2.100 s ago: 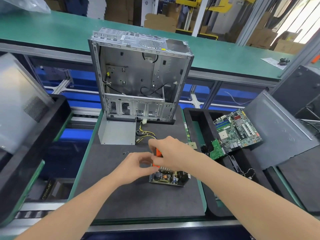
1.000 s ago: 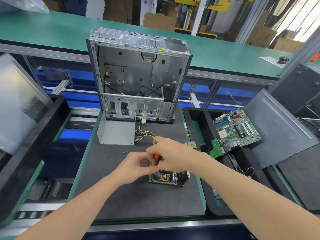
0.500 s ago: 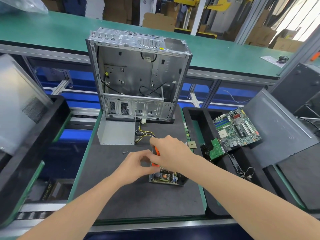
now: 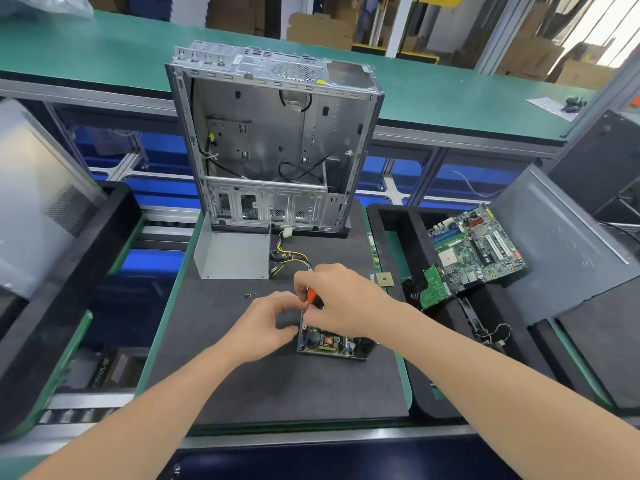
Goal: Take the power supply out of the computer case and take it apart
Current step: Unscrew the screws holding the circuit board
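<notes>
On a dark surface (image 4: 277, 386), the emptied computer case (image 4: 273, 140) stands upright at the far end. Nearer, the power supply (image 4: 329, 344) lies opened, components facing up. Its visible edge runs left to right, and its far side is hidden under the hands. Little has changed in two seconds. The right hand (image 4: 343, 299) still grips an orange screwdriver (image 4: 312, 295) tip-down at the unit's left corner, so a screw is probably still being worked. The left hand (image 4: 266, 320) curls beside it; what it holds is unclear.
</notes>
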The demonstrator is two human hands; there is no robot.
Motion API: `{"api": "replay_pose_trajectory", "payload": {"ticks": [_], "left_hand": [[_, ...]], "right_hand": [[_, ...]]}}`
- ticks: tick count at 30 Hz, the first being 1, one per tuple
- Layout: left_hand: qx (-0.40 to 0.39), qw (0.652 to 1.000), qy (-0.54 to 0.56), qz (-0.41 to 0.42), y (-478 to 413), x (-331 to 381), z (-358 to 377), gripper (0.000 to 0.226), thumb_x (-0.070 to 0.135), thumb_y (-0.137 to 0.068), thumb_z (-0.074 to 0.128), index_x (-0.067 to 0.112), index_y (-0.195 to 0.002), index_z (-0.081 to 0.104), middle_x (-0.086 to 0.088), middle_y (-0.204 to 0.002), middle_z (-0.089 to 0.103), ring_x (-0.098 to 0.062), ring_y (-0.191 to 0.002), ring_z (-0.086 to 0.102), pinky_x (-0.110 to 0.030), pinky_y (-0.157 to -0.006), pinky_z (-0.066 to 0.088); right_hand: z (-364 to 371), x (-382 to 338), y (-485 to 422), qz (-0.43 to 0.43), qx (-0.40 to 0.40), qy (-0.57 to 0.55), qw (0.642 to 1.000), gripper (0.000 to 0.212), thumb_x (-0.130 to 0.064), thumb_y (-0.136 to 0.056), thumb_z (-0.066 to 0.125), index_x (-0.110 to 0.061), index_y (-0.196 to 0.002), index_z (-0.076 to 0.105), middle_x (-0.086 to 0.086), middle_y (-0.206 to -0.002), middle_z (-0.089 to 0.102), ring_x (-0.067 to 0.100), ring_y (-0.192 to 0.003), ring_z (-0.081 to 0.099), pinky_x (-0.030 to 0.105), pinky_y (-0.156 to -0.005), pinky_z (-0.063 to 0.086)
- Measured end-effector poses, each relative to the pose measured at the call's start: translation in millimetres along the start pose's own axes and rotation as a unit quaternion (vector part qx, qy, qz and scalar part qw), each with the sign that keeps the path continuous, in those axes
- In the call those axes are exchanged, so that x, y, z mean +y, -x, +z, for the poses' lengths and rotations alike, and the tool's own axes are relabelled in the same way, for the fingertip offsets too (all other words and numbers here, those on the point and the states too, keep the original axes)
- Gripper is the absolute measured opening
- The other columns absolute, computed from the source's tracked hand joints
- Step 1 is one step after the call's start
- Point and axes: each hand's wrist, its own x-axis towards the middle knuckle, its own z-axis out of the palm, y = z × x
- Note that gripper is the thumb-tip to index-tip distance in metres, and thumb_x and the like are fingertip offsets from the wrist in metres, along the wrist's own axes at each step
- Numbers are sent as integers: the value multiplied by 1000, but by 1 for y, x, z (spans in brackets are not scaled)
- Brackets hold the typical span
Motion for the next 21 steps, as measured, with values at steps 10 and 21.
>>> {"api": "replay_pose_trajectory", "payload": {"ticks": [10,21], "left_hand": [[14,1000,6,-26,1,0,1,49,17,-90,72,63,-104,66,31,-114,65,11,-114,54,-4,-89,37],[10,1000,1,-16,0,-2,2,43,26,-89,70,63,-110,64,33,-117,65,9,-116,55,-18,-95,40]], "right_hand": [[1,2,-1,0,16,-8,1000,15,-25,-85,64,-27,-95,52,-4,-86,52,24,-82,57,44,-70,56],[4,4,2,38,27,-25,999,16,-31,-87,64,-25,-98,53,-1,-89,56,27,-85,58,46,-74,56]]}}
